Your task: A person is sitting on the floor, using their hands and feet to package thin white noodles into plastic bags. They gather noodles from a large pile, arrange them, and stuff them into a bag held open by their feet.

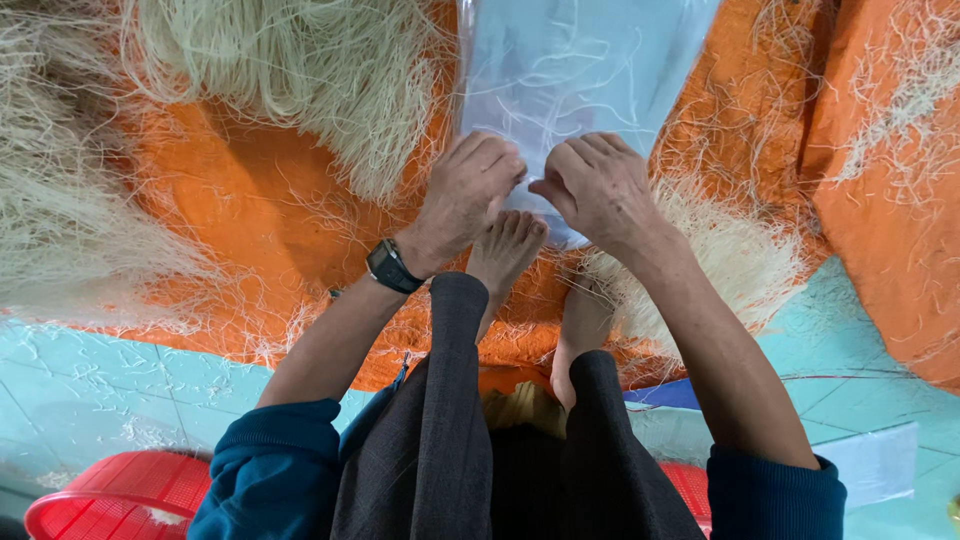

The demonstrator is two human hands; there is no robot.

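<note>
While pale noodle strands (300,70) lie heaped on the orange sheet (250,200), a clear plastic bag (580,70) is pinched at its near edge by left hand (470,190) and right hand (600,185), both closed, apparently to keep its mouth held.

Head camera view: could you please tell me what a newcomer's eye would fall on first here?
First, the two bare hands at centre: the left hand and right hand pinch the near edge of a clear plastic bag that runs up to the top of the view. Next, the bright orange sheet beneath, strewn with pale dried noodle strands, heaped thickest at upper left. A red basket sits at the bottom left corner.
</note>
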